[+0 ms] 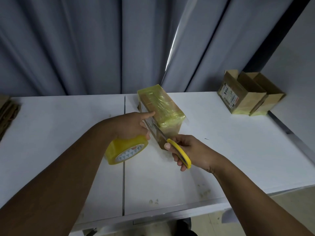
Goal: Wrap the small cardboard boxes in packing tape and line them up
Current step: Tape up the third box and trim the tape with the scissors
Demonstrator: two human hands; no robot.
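A small cardboard box (162,108) wrapped in yellowish clear tape stands at the middle of the white table (221,142). My left hand (134,125) grips the yellow tape roll (124,150) beside the box, index finger pointing against the box's side. A strip of tape runs from the roll to the box. My right hand (187,152) holds yellow-handled scissors (179,152), with the blades at the tape strip near the box's near corner.
Two taped cardboard boxes (245,94) stand side by side at the table's back right corner. Flattened cardboard (6,113) lies at the far left edge. A grey curtain hangs behind the table. A seam runs down the tabletop's middle.
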